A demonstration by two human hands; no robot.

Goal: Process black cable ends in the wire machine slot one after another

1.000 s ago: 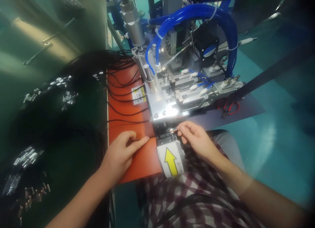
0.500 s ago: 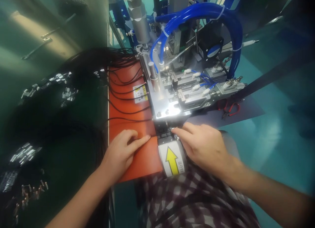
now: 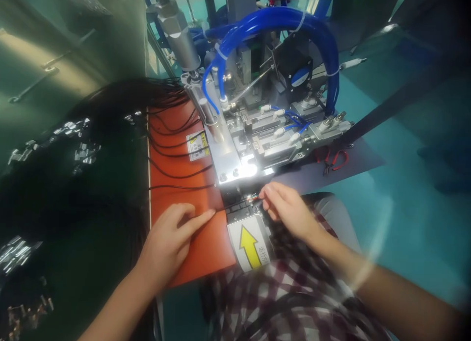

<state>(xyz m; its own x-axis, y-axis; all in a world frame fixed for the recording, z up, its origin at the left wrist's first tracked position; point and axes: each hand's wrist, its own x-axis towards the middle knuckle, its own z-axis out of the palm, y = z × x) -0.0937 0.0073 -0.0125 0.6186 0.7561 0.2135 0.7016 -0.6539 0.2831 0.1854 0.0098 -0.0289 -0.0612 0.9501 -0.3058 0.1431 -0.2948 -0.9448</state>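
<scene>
My left hand (image 3: 171,238) rests on the orange sheet (image 3: 206,267), fingers partly curled. Its outstretched digit presses a thin black cable at the sheet's right edge. From there the cable (image 3: 237,205) crosses a dark slotted fixture below the metal machine (image 3: 231,154). To the right of the fixture, my right hand (image 3: 285,206) is closed in a pinch on the cable's thin coloured wires (image 3: 254,197), which look red and green. A white label with a yellow arrow (image 3: 249,245) sits on the curved part nearest my lap.
More black cables (image 3: 176,187) lie across the orange sheet into the machine. At left, a dark surface carries bundled cables with shiny ends (image 3: 86,152). Blue air hoses (image 3: 272,17) arch over the machine. Red-handled pliers (image 3: 333,162) lie on a grey surface at right.
The view has shifted, so the machine appears further left. My right hand has pulled back slightly from the fixture, baring coloured wires at its fingertips. My left hand stays on the sheet.
</scene>
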